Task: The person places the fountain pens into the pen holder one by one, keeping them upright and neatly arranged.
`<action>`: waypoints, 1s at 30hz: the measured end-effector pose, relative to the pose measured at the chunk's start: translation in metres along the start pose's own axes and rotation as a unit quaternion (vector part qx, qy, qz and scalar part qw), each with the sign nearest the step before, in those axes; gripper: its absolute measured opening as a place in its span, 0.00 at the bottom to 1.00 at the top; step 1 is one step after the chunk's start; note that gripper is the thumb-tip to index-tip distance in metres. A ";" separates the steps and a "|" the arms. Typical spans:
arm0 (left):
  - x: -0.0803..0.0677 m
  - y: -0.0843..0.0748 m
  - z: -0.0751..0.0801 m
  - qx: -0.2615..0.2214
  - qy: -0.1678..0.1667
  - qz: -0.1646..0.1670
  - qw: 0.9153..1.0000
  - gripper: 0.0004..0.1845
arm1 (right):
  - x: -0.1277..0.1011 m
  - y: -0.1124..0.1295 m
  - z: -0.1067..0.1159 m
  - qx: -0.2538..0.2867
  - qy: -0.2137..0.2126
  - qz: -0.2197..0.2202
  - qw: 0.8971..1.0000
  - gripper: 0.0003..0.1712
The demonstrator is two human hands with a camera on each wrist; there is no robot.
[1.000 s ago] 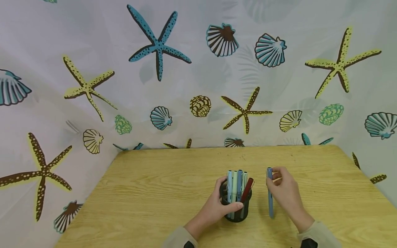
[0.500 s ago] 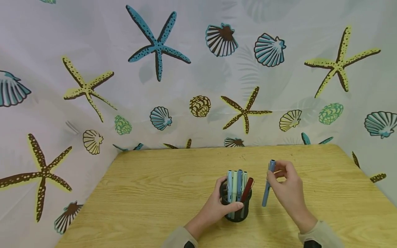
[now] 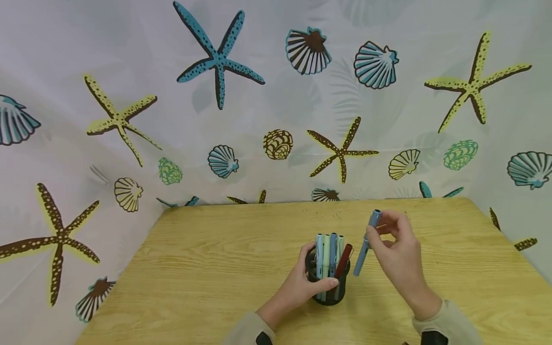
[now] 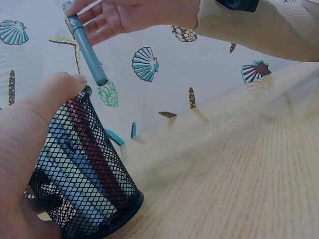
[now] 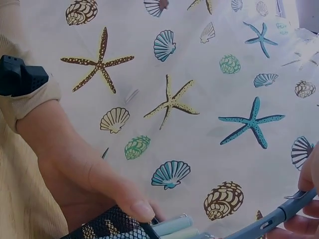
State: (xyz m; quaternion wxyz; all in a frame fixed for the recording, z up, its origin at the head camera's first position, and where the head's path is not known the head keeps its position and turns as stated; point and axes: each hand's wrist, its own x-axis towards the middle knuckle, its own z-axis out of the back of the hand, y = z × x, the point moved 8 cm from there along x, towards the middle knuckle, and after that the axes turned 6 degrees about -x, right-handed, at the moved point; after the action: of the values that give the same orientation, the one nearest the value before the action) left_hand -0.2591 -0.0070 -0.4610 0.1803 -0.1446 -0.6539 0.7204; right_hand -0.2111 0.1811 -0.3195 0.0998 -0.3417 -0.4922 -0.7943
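Observation:
A black mesh pen holder point(image 3: 334, 294) stands on the table, and my left hand point(image 3: 297, 287) grips it round the side, thumb across the front. Several capped pens stand in it: light blue, pale green and blue ones, plus a dark red pen point(image 3: 343, 261) leaning right. To the right of the holder, my right hand point(image 3: 401, 254) pinches a blue pen point(image 3: 361, 256) near its capped upper end. That pen is tilted, its lower end toward the holder's rim but apart from it. In the left wrist view the blue pen point(image 4: 89, 55) hangs above the holder.
The wooden table point(image 3: 207, 268) spreads out around the holder. Behind it and at both sides hangs a white cloth point(image 3: 258, 105) printed with starfish and shells.
My right hand has raised the blue pen off the table and tilted it, bringing its lower end left toward the pen holder. The left hand keeps its grip on the holder.

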 end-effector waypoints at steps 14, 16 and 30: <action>0.002 -0.001 0.000 -0.001 0.003 -0.019 1.000 0.41 | -0.004 0.032 -0.022 0.046 -0.005 0.038 0.998 0.22; 0.001 0.000 0.001 -0.002 0.000 -0.014 1.000 0.42 | -0.006 0.043 -0.026 0.039 0.000 0.045 0.998 0.22; 0.000 -0.001 0.001 0.010 -0.006 0.003 1.000 0.41 | -0.018 0.056 -0.053 0.012 0.044 0.054 0.998 0.23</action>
State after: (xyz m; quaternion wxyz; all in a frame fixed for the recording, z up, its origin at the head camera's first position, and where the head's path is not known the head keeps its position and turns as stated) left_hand -0.2599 -0.0075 -0.4603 0.1756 -0.1399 -0.6477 0.7281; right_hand -0.1935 0.1055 -0.3060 0.1683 -0.3312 -0.4781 -0.7959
